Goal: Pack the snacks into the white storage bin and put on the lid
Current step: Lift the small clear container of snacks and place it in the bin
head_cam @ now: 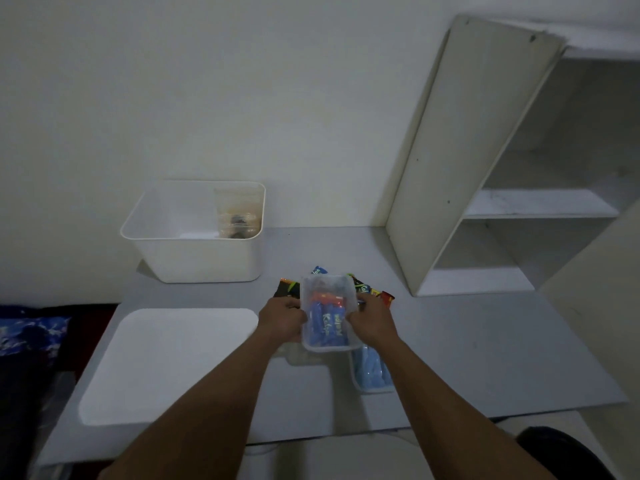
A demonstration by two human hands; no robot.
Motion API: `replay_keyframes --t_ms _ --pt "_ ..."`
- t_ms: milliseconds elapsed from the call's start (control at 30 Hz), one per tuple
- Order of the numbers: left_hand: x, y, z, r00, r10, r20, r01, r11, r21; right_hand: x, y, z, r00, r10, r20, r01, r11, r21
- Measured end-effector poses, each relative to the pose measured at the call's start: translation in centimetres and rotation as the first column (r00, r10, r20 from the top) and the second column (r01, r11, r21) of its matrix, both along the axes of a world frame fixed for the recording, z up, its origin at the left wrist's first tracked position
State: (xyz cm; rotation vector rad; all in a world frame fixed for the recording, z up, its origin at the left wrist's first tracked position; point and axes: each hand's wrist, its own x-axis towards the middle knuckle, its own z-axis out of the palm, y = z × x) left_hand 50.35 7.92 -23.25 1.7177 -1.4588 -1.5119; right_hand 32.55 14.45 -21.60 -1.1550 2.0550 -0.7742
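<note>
We hold a clear tub of blue snack packets (328,315) between both hands above the grey desk (485,348): the left hand (281,318) at its nine o'clock side, the right hand (372,322) at its three o'clock side, fingers of each closed on its walls. The white storage bin (194,251) stands at eleven o'clock from the tub, against the wall, a clear container (239,213) already inside. Its white lid (166,365) lies flat at eight o'clock. Dark snack wrappers (372,292) lie just beyond the tub, and another clear tub with blue contents (372,372) rests at five o'clock.
</note>
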Motion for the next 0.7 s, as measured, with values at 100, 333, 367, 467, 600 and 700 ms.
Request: replay_keyframes --t_ms 100,333,367,467,600,700 --pt "-1.9 0.4 -1.6 0.999 -0.028 -0.042 0.03 0.999 0.038 -1.9 1.4 -0.2 0.999 -0.047 -0.006 0.047 0.998 0.045" --pt "-5.8 3.1 -4.4 0.994 -0.059 -0.095 0.071 0.988 0.136 -5.0 4.6 -2.0 0.988 -0.154 0.006 0.152 0.983 0.107" --pt "-6.3 3.2 -5.3 0.994 -0.062 -0.089 0.075 0.987 0.145 -5.4 5.0 -2.2 0.986 -0.167 0.013 0.164 0.979 0.117" --pt "-6.9 3.4 -7.7 0.996 -0.056 -0.071 0.067 0.982 0.176 -5.9 6.0 -3.1 0.983 -0.184 0.026 0.178 0.974 0.136" --pt "-7.8 3.3 -10.1 0.998 -0.058 -0.01 0.059 0.977 0.203 -6.5 6.6 -4.2 0.976 -0.211 0.045 0.201 0.965 0.166" --pt "-8.0 5.6 -5.2 0.993 -0.118 0.026 0.113 0.983 0.144 -6.6 6.9 -4.9 0.973 -0.213 0.087 0.195 0.965 0.178"
